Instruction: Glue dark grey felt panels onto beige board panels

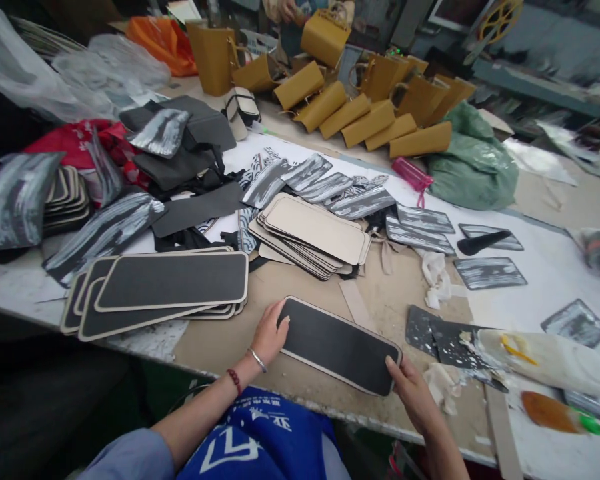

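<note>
A long black panel with rounded corners and a beige edge (pixel 341 347) lies at the table's front edge. My left hand (pixel 271 330) grips its left end, thumb on top. At its right end, my right hand (pixel 407 377) pinches the corner between thumb and fingers. To the left sits a stack of similar black panels (pixel 175 280), slightly fanned. Behind the held panel rests a pile of beige panels (pixel 313 230).
Glue-streaked dark pieces (pixel 491 273) lie around, one under a black tool (pixel 483 242). A glue container (pixel 545 357) and a brush (pixel 550 410) are at right. Mustard bags (pixel 373 123) and a green plastic bag (pixel 473 160) stand behind; another person's hand (pixel 287 10) shows beyond.
</note>
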The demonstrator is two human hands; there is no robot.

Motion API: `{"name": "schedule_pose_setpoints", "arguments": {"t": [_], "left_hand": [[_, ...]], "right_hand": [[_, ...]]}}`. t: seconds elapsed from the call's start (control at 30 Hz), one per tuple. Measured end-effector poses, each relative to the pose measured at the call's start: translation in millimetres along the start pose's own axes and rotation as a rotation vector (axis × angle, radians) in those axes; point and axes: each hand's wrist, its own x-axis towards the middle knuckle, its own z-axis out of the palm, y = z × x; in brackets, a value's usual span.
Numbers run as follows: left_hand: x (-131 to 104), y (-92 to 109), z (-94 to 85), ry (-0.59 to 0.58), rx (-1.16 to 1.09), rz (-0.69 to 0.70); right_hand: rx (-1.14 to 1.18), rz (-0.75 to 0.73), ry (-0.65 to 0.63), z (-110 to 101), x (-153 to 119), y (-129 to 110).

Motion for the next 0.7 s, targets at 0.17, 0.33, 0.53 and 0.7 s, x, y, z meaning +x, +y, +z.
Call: {"name": "schedule_pose_setpoints", "arguments": {"t": [0.17,0.33,0.53,0.7], "left_hand": [[6.4,30.3,-14.1,-0.140,0.175,0.300],[24.1,71.1,-21.3,-0.407,0.230,0.542],[47.0,87.2,-15.5,-0.495,0.301,0.671],[46.8,85.8,0.8,-0.677,0.263,0.767]], "right_hand": [[-0.154,-0.044,0.055,-8.0,-11.3,-21.0],[-0.302,-0.332,0.158,2.8,-30.1,-44.0],[-0.304,-0.468,0.253,13.0,-38.0,-27.8],[-0.329,-0.169,0.119,-2.5,-36.2,-6.2]]}}
